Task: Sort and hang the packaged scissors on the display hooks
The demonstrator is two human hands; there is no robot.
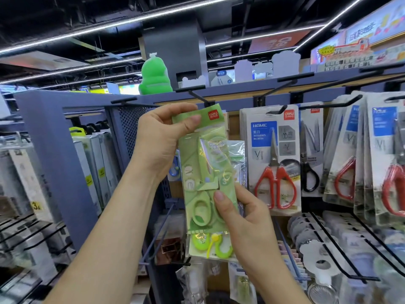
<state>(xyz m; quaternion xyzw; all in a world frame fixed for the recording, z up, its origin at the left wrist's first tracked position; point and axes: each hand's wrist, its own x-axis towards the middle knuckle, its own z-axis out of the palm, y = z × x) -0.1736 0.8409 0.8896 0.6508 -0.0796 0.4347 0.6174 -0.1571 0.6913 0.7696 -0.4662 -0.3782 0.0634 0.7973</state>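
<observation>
Left hand (163, 137) pinched the top of the green pack (203, 172) below a hook (197, 95); right hand (243, 218) gripped its lower part.

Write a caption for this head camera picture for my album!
Left hand and right hand hold a green scissors pack near a black display hook.

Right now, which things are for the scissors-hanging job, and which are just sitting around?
For the job: green scissors pack, pinched at its top by the left hand, held lower by the right hand; black display hook above it; red-handled scissors packs already hanging.

Just sitting around: green toy figure on the rack top; packaged goods on the left rack.
</observation>
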